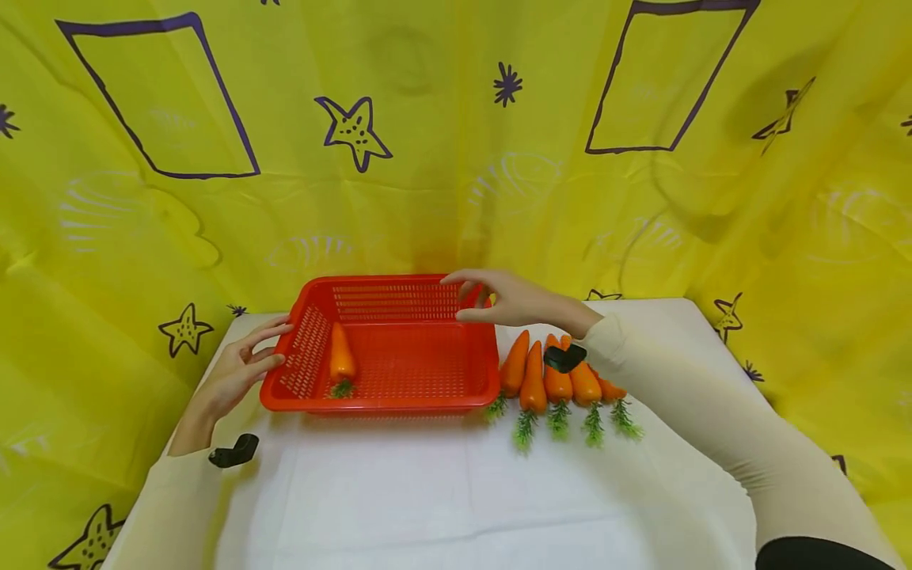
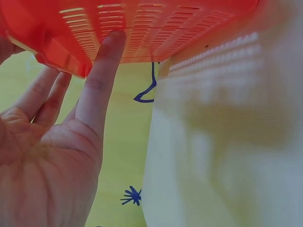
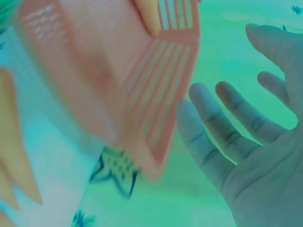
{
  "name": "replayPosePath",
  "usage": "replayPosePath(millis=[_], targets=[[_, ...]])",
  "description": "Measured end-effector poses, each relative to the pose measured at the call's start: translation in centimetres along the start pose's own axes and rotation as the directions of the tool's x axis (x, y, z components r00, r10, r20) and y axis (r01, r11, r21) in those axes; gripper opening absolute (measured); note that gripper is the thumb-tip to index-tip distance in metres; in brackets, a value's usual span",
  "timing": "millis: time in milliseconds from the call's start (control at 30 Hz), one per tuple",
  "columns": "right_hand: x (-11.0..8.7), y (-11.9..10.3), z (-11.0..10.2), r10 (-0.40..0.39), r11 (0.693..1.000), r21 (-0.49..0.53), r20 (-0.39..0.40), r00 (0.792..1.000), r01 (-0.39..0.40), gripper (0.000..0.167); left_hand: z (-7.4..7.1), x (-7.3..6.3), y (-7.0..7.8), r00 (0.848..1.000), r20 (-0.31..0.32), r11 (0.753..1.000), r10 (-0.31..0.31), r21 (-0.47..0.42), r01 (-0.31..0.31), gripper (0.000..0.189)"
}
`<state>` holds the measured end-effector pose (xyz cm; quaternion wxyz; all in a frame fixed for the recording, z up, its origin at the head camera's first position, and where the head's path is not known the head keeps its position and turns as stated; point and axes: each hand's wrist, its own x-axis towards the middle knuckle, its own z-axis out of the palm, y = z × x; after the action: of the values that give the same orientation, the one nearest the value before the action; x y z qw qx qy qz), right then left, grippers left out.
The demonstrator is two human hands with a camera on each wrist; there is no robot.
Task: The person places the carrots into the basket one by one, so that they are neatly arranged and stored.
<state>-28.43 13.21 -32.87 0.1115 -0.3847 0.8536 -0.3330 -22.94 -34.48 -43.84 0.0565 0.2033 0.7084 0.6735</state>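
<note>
A red slotted plastic basket [image 1: 406,400] stands on the white-covered table, with one orange carrot [image 1: 342,355] lying inside near its left wall. At the left end, my left hand [image 1: 231,376] touches the basket from outside. In the left wrist view, its thumb [image 2: 97,85] lies straight against the slotted wall, and the other fingers reach up by the rim. Over the back right corner, my right hand [image 1: 513,299] is held with thumb and fingers spread and nothing between them. Several carrots [image 1: 533,380] with green leafy tops lie in a row beside the basket's right end.
A yellow curtain [image 1: 427,222] with dark stars and fish drawings hangs behind and at both sides of the table. The white tablecloth [image 1: 427,483] extends in front of the basket. The right sleeve [image 1: 684,412] passes over the carrots' right side.
</note>
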Motion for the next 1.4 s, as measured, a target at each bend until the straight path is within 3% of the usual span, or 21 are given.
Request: replayPosePath(millis=[367,700,1233,1400], targets=[[-8.5,3.8,-4.1,0.143,0.986,-0.070,-0.105,0.984,-0.151,0.060,0.0,0.1,0.2,0.999,0.003,0.998,0.038,0.044,-0.038,0.045],[-15.5,6.6,-6.6,0.249,0.963,-0.060,-0.167,0.954,-0.262,0.057,-0.1,0.3,-0.1,1.000,0.015,1.000,0.020,0.002,-0.020,0.044],[-21.1,10.5,-7.2,0.361,0.930,-0.016,-0.154,0.920,-0.367,0.060,-0.1,0.0,-0.2,1.000,0.013,1.000,0.025,0.000,-0.025,0.043],[-22.1,11.8,-7.2,0.427,0.903,0.001,-0.122,0.896,-0.431,0.063,-0.2,0.0,-0.2,1.000,0.012,1.000,0.009,-0.018,-0.008,0.043]])
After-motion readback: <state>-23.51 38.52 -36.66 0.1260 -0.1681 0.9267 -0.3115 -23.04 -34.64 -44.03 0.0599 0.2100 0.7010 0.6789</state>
